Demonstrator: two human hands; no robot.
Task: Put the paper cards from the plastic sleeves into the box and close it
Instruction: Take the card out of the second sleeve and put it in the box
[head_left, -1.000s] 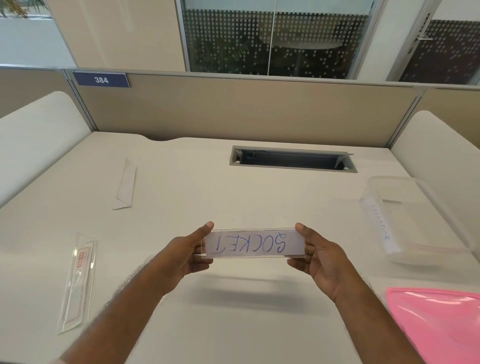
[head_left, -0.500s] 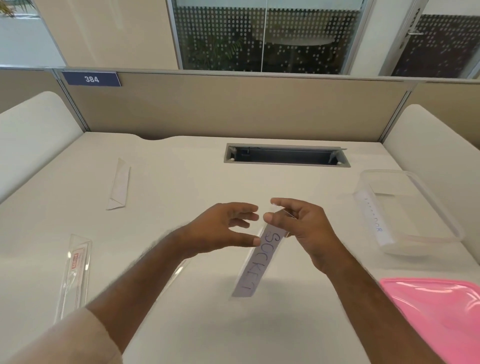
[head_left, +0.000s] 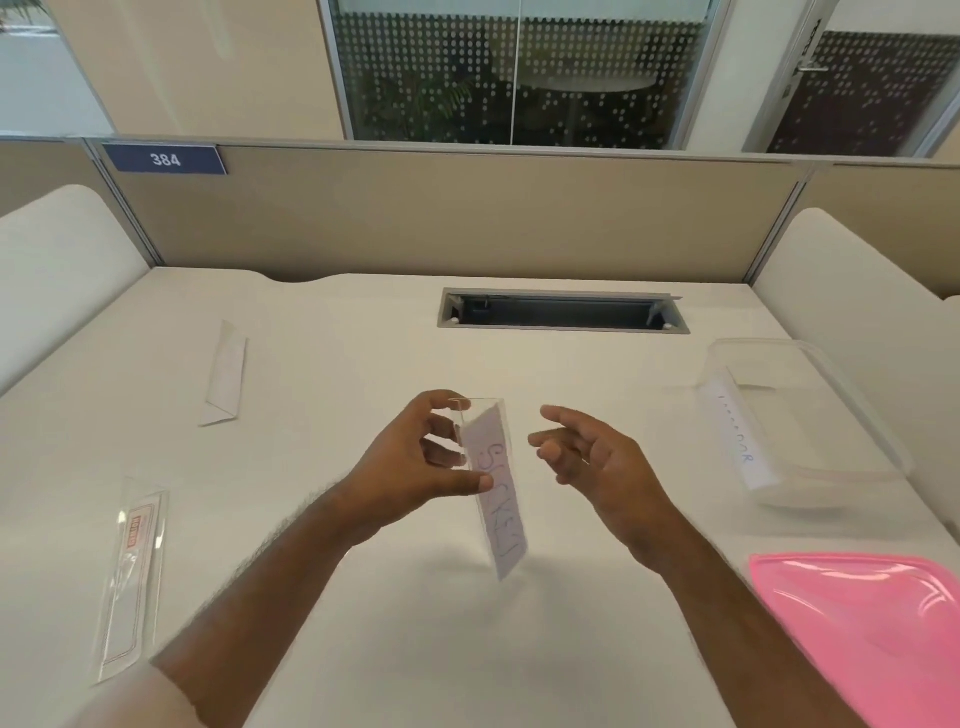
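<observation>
Left hand (head_left: 415, 462) raised above the desk (head_left: 363, 623), thumb and fingers pinched on the upper part of a clear sleeve (head_left: 480, 415) that hangs nearly upright, its lower end tilted toward the viewer. Inside the sleeve, a white card (head_left: 498, 504) with blue handwriting, its lower end showing below the hand. Right hand (head_left: 592, 462) just beside the sleeve, apart from it, fingers loosely spread and half curled, holding nothing. Clear box (head_left: 810, 415) at far right on the desk, lid off, with a second card (head_left: 737, 436) leaning along its left inner wall. Pink lid (head_left: 872, 623) lying flat at near right, well apart from the box rim. At left on the desk, a sleeve with a red-printed insert (head_left: 130, 577) lies flat; farther back, a folded white paper (head_left: 226, 374).
</observation>
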